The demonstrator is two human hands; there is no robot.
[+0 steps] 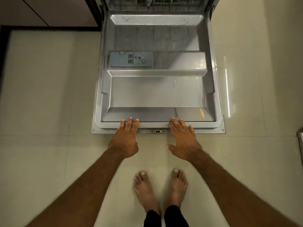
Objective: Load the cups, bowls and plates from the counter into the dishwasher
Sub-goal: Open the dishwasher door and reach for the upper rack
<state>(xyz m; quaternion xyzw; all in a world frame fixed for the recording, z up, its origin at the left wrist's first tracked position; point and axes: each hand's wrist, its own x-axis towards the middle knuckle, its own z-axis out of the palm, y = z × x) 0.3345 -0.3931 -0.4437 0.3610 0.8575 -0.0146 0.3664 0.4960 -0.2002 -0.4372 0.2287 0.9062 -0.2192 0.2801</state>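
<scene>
The dishwasher door [157,90] lies folded down flat in front of me, its steel inner face up, with a blue-grey detergent dispenser [131,59] on its left half. My left hand [125,140] rests with straight fingers on the door's near edge, left of the latch [158,131]. My right hand [184,140] rests the same way to the right of the latch, thumb spread out. A wire rack [154,4] shows inside the machine at the top. No cups, bowls or plates are in view.
Beige floor tiles [49,95] surround the door. Dark cabinet fronts [49,12] stand at the upper left. My bare feet [160,189] stand just behind the door's edge. A metallic object [300,141] pokes in at the right border.
</scene>
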